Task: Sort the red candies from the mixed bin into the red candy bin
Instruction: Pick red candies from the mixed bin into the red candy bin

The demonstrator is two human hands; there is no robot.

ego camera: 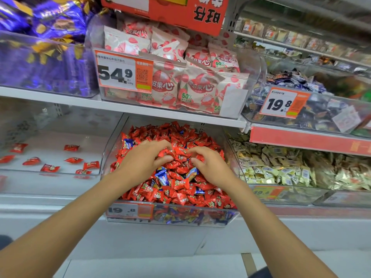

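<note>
A clear mixed bin (112, 149) in the middle of the lower shelf is heaped with red candies (180, 189) and a few blue candies (161, 177). Both my hands are down in the heap. My left hand (143, 159) and my right hand (208, 165) face each other with fingers curled into the pile, cupping a clump of red candies (180, 155) between them. To the left, the red candy bin (50, 183) holds several scattered red candies (73, 159) on its pale floor.
A bin of pale gold-wrapped candies (291, 169) sits to the right. The shelf above carries purple-wrapped sweets (40, 37), pink-and-white packets (180, 77) and dark mixed sweets (301, 109). Price tags (116, 73) hang on the bin fronts.
</note>
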